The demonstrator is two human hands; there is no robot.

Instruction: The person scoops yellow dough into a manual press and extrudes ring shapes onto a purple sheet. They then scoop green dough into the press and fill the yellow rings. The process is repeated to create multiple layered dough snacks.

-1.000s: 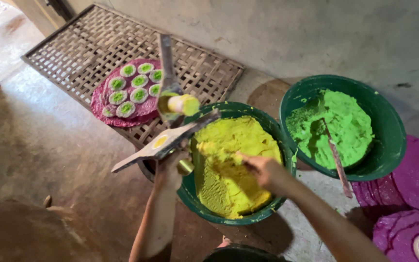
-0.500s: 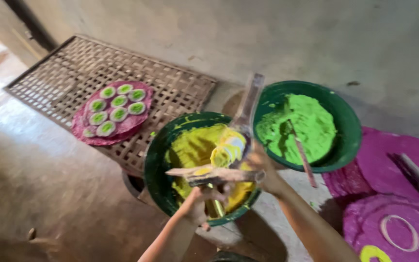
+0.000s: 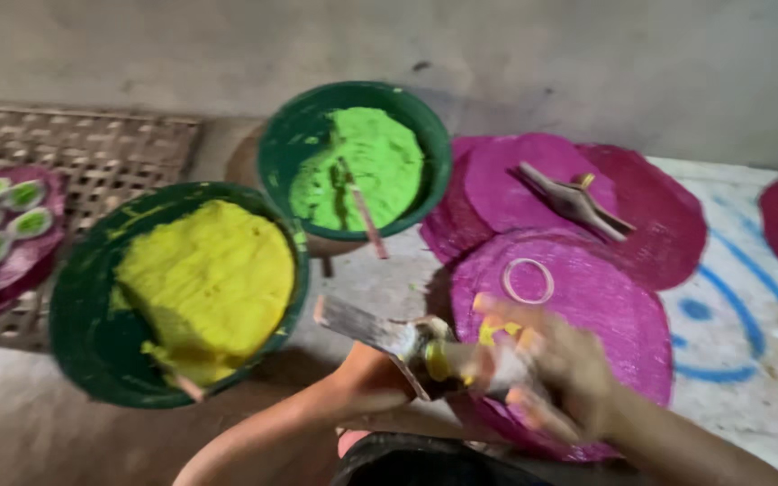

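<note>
Head view: both hands, left hand (image 3: 366,378) and right hand (image 3: 556,364), grip wooden tool (image 3: 389,337).

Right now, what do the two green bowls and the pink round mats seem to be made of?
The green bowls look like smooth moulded plastic: thin even rims, dull sheen, smeared with paste. The pink round mats look like dyed woven fibre, perhaps leaf or straw: fine ribbed texture, matte; motion blur leaves this uncertain.

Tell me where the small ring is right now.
In the head view the small ring lies flat on the nearest pink round mat, right of centre, just beyond the right hand and right of the green-filled bowl.
</note>
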